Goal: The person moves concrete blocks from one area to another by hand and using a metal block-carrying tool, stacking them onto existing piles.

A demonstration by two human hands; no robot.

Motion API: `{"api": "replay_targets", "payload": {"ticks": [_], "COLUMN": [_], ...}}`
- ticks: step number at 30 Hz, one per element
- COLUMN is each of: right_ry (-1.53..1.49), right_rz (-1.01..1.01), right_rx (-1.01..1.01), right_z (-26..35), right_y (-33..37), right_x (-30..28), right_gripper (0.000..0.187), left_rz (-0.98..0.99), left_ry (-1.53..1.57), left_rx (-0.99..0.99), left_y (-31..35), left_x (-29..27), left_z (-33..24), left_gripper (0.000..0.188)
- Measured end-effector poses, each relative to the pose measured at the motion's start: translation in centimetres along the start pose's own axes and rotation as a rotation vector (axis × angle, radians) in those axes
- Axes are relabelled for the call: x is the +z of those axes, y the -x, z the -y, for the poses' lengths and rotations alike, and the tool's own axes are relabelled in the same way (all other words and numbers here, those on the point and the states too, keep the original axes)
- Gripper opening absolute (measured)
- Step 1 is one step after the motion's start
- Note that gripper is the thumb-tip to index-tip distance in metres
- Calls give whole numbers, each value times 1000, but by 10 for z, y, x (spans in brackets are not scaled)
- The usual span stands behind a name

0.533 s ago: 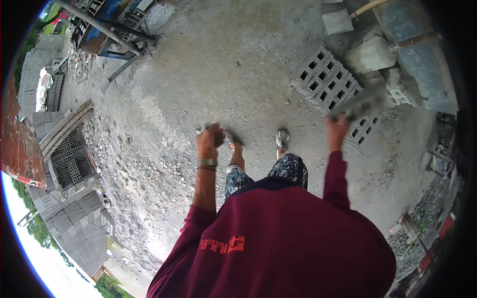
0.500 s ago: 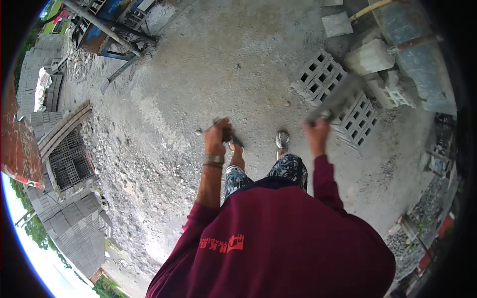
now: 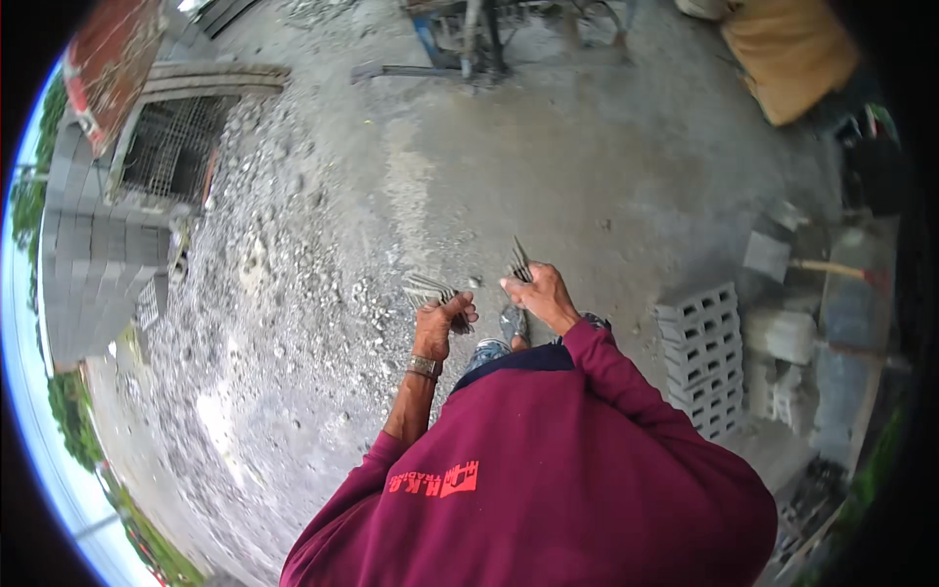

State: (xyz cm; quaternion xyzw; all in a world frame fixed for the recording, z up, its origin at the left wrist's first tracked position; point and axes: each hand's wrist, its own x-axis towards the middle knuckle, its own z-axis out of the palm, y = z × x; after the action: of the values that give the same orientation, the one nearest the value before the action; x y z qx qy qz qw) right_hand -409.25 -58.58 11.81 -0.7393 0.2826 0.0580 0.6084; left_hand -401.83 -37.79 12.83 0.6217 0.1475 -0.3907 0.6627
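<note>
My left hand [image 3: 438, 325], with a band on its wrist, is closed round thin, grey, flat pieces [image 3: 430, 288] that fan out above the fingers. To its right, my right hand [image 3: 550, 296] is closed on similar thin grey pieces [image 3: 518, 260], pointing up and away from me. Blur and the edge-on angle hide what kind they are. Both hands are in front of my body, a short gap apart, over the gritty floor [image 3: 411, 215]. My shoes show partly below the right hand.
A stack of hollow concrete blocks [image 3: 702, 357] stands to the right, beside a long-handled tool [image 3: 831, 269]. Ahead is a metal machine frame [image 3: 469, 39]. Loose gravel [image 3: 274, 293], a mesh screen [image 3: 176, 142] and piled grey blocks [image 3: 93, 264] lie to the left.
My view has turned left, so the block stack has swung lower right and the machine frame to the middle. My right hand, which held a blurred flat grey piece out right, has come in beside the left.
</note>
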Motion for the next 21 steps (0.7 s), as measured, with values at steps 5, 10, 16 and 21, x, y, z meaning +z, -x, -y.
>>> {"api": "replay_targets", "payload": {"ticks": [5,10,16,21], "right_ry": [290,440,488,539], "right_rz": [270,374,517,632], "right_rx": [-117,-370,-659,-787], "right_z": [73,140,217,329], "right_y": [-89,-164,-284,-388], "right_x": [110,208,308,363], "right_gripper": [43,41,25,27], "left_rz": [-173,-237,-288,-375], "left_ry": [279,692,960,945], "left_rx": [103,306,445,545], "left_y": [-18,-70,-172,-238], "left_x": [-71,-109,-190,-230], "left_z": [-36,-89,-167,-309], "left_gripper": [28,31,44,47]}}
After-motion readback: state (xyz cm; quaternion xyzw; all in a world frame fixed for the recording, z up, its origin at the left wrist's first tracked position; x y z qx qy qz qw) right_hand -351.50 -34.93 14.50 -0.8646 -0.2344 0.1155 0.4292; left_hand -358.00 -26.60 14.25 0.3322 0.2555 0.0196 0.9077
